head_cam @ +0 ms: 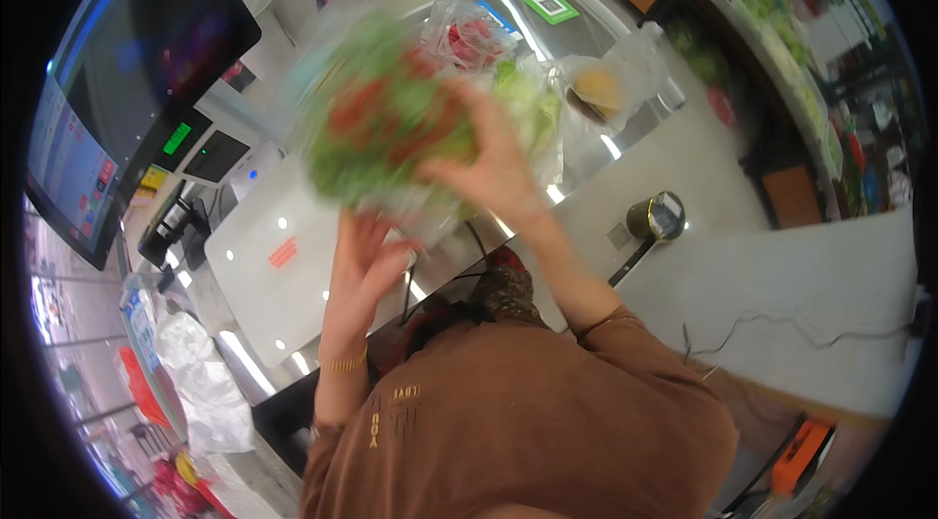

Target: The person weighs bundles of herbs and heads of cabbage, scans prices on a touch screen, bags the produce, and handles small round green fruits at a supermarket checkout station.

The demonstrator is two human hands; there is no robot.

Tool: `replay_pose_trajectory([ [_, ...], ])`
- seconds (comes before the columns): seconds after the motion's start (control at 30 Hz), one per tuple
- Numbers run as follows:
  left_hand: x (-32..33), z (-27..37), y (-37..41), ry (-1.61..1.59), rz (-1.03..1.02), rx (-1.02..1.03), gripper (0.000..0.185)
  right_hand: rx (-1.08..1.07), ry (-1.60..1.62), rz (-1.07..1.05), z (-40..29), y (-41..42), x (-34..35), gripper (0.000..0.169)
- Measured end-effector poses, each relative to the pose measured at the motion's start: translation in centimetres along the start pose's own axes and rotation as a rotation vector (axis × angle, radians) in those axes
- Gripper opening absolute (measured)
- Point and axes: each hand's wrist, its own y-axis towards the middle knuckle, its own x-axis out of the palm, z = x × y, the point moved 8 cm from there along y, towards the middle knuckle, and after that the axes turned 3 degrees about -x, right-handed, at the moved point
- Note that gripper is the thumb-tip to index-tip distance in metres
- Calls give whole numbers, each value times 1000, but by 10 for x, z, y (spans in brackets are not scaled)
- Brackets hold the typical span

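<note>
A clear plastic bag of green and red vegetables (381,116), blurred by motion, is held up over the counter. My right hand (491,167) grips its right side, thumb and fingers spread across it. Under its lower edge is my left hand (370,255), its fingertips partly hidden by the bag. Below and to the left lies the pale plate of a weighing scale (282,299) with red print. Just beyond my right hand sits a bag of leafy lettuce (538,108). Behind that, a clear bag holds red produce (469,42), and another bag holds something yellowish brown (595,92).
A large monitor (168,57) rises at the left above a green-lit display (176,138) and a black stand-like device (176,233). White plastic bags (201,372) hang at the lower left. A roll of tape (657,216) rests at right. Green code card (548,3) lies at the back.
</note>
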Motion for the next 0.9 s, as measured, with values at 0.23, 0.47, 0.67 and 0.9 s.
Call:
replay_pose_trajectory([
  [0.23, 84, -26, 130, 59, 53, 217, 67, 39, -231, 387, 161, 127, -131, 58],
  [0.47, 51, -42, 34, 113, -55, 128, 55, 90, -796, -98, 349, 162, -105, 43],
  [0.67, -88, -8, -148, -35, 668, 402, 44, -72, -1226, -51, 337, 144, -84, 35],
  [0.9, -316, -7, -430, 219, 1976, 606, 17, -625, -480, 88, 48, 153, 5, 34],
])
